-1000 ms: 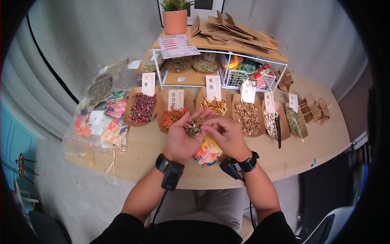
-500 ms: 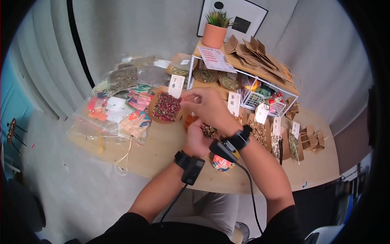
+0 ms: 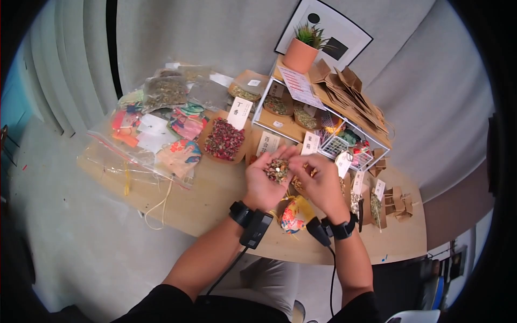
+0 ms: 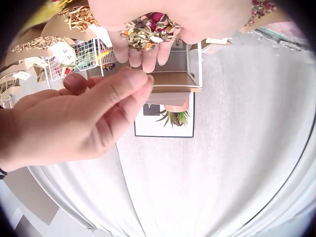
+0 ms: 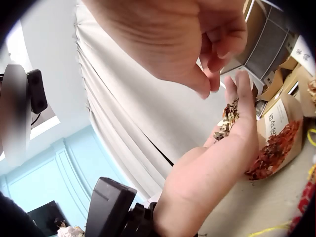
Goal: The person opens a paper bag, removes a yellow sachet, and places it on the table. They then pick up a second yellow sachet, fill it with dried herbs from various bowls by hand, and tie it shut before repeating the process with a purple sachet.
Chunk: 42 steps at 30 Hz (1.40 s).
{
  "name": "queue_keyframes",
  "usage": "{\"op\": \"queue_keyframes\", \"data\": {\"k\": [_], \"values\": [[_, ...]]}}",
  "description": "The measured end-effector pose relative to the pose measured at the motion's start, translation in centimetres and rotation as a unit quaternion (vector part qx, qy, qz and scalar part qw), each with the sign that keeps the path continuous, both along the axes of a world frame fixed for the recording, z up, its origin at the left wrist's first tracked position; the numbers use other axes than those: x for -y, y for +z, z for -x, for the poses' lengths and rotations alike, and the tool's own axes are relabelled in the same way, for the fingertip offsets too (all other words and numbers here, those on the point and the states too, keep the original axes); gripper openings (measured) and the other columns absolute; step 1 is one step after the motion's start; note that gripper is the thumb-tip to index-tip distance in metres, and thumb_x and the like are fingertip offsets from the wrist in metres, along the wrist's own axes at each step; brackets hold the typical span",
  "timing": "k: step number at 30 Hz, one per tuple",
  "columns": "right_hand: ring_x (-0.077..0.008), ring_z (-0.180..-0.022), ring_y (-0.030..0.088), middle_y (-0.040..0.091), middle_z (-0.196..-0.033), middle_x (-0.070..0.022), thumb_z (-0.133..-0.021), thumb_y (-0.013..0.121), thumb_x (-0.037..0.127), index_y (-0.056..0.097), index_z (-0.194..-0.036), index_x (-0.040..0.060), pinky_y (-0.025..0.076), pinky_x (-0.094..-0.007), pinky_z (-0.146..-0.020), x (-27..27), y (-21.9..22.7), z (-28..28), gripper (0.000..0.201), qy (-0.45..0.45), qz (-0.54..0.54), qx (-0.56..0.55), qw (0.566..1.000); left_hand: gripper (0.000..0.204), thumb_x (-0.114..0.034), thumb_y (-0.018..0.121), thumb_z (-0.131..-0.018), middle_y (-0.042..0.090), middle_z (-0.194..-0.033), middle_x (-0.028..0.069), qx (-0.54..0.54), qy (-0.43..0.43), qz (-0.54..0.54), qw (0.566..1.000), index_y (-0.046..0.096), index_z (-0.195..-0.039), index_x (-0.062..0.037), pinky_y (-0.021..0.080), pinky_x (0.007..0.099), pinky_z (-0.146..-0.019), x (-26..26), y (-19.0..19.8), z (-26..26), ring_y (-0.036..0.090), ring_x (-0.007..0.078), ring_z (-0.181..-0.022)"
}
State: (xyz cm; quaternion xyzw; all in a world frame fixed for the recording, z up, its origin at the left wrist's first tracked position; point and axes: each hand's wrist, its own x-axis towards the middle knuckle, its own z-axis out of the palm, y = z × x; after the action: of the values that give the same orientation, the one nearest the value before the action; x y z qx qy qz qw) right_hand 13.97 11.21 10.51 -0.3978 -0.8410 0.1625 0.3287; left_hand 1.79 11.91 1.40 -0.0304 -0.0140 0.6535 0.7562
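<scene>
A: In the middle of the frame, what are the hands doing?

B: The left hand lies palm up, fingers extended and relaxed, with a pile of dried flowers and leaves resting in it. Just right of it, the right hand has its thumb and fingertips drawn together; I see nothing between the tips

A: Which step would you call that?

B: Adding to or picking over the pile in the palm, I'd judge. From here a move calls for a level left palm, so nothing spills, and a light touch from the right

A: And around them, starting at the left?

B: A clear plastic bag with printed pouches on the table, then a tray of rosebuds. A yellow pouch lies between the wrists. Towards the upper right come the potted plant, the wire basket and folded paper bags, then green herbs at right

A: Anything in the way?

B: The hands mostly cover the orange petals in the head view, though the right wrist view shows them; further right, the wrists crowd that yellow pouch
</scene>
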Motion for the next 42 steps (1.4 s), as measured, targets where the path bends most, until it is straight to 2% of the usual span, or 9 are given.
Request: {"op": "queue_keyframes", "data": {"k": [4, 9, 12, 18, 24, 27, 30, 36, 42], "values": [[-0.0203, -0.065, 0.061, 0.066, -0.086, -0.0108, -0.084, 0.071, 0.008, 0.073, -0.101, 0.0053, 0.050, -0.0310, -0.060, 1.3, -1.0, -0.9, 0.017, 0.062, 0.044, 0.021, 0.997, 0.050, -0.032, 0.027, -0.105, 0.053, -0.136, 0.0179, -0.011, 0.003, 0.015, 1.000, 0.048, -0.133, 0.0042, 0.036, 0.0438, -0.111, 0.5, 0.7, -0.3, 0.047, 0.0318, -0.129], [-0.0256, -0.071, 0.065, 0.065, -0.084, -0.0127, -0.081, 0.073, 0.008, 0.072, -0.099, 0.0034, 0.051, -0.0335, -0.064, 1.9, -1.6, -0.1, 0.019, 0.018, -0.050, 0.114, 0.992, 0.050, -0.031, 0.026, -0.106, 0.053, -0.136, 0.0191, -0.059, -0.020, -0.014, 0.998, 0.049, -0.132, 0.0047, 0.035, 0.0441, -0.112, 0.9, 0.8, -0.5, 0.046, 0.0316, -0.130], [-0.0216, -0.072, 0.066, 0.067, -0.088, -0.0126, -0.083, 0.071, 0.006, 0.072, -0.101, 0.0037, 0.051, -0.0328, -0.065, 1.2, -2.2, 0.0, 0.018, 0.015, -0.058, 0.043, 0.997, 0.049, -0.029, 0.025, -0.106, 0.054, -0.134, 0.0196, -0.027, -0.035, -0.011, 0.999, 0.050, -0.130, 0.0056, 0.036, 0.0440, -0.111, 0.6, 0.3, -0.4, 0.047, 0.0314, -0.130], [-0.0080, -0.075, 0.058, 0.069, -0.091, -0.0058, -0.090, 0.065, 0.003, 0.069, -0.108, 0.0000, 0.048, -0.0247, -0.068, 0.7, -2.3, -0.5, 0.018, 0.000, 0.130, -0.079, 0.988, 0.049, -0.028, 0.025, -0.106, 0.058, -0.129, 0.0192, -0.005, -0.028, -0.022, 0.999, 0.053, -0.126, 0.0051, 0.039, 0.0448, -0.110, 0.1, -0.3, -0.3, 0.050, 0.0314, -0.127], [-0.0119, -0.078, 0.059, 0.068, -0.086, -0.0074, -0.090, 0.065, 0.002, 0.067, -0.111, -0.0002, 0.049, -0.0267, -0.073, 0.6, -2.8, -0.5, 0.022, 0.017, 0.098, -0.137, 0.986, 0.047, -0.028, 0.026, -0.106, 0.059, -0.127, 0.0189, -0.001, -0.019, -0.023, 1.000, 0.054, -0.125, 0.0048, 0.039, 0.0445, -0.110, 0.2, -0.2, 0.0, 0.051, 0.0314, -0.125], [-0.0127, -0.079, 0.060, 0.069, -0.090, -0.0079, -0.089, 0.066, 0.003, 0.067, -0.109, -0.0012, 0.049, -0.0270, -0.074, 0.3, -2.9, -0.8, 0.020, 0.036, 0.069, -0.092, 0.993, 0.046, -0.028, 0.027, -0.105, 0.059, -0.127, 0.0187, -0.017, -0.008, -0.008, 1.000, 0.054, -0.125, 0.0045, 0.039, 0.0465, -0.110, 0.4, 0.1, 0.0, 0.052, 0.0311, -0.124], [-0.0138, -0.080, 0.061, 0.067, -0.088, -0.0084, -0.086, 0.070, 0.006, 0.067, -0.106, -0.0008, 0.050, -0.0280, -0.074, 0.5, -3.0, -0.8, 0.021, -0.014, 0.160, -0.129, 0.979, 0.046, -0.028, 0.027, -0.105, 0.059, -0.126, 0.0185, -0.021, -0.010, -0.004, 1.000, 0.054, -0.125, 0.0043, 0.039, 0.0467, -0.109, 0.6, 0.3, -0.1, 0.052, 0.0307, -0.123], [-0.0187, -0.073, 0.064, 0.068, -0.084, -0.0103, -0.080, 0.077, 0.009, 0.070, -0.096, 0.0009, 0.051, -0.0300, -0.067, 1.0, -2.7, -1.1, 0.019, -0.004, -0.043, 0.003, 0.999, 0.046, -0.028, 0.028, -0.105, 0.059, -0.126, 0.0182, -0.019, -0.016, 0.009, 1.000, 0.054, -0.126, 0.0043, 0.039, 0.0452, -0.109, 0.4, 0.2, -0.1, 0.052, 0.0302, -0.124], [-0.0178, -0.067, 0.063, 0.067, -0.076, -0.0109, -0.081, 0.077, 0.012, 0.071, -0.096, 0.0011, 0.051, -0.0287, -0.063, 1.0, -2.3, -0.2, 0.020, -0.055, 0.021, -0.053, 0.997, 0.046, -0.028, 0.028, -0.105, 0.058, -0.126, 0.0173, -0.018, -0.020, -0.019, 0.999, 0.054, -0.125, 0.0049, 0.040, 0.0447, -0.109, 0.3, -0.2, -0.1, 0.051, 0.0305, -0.124]]}}
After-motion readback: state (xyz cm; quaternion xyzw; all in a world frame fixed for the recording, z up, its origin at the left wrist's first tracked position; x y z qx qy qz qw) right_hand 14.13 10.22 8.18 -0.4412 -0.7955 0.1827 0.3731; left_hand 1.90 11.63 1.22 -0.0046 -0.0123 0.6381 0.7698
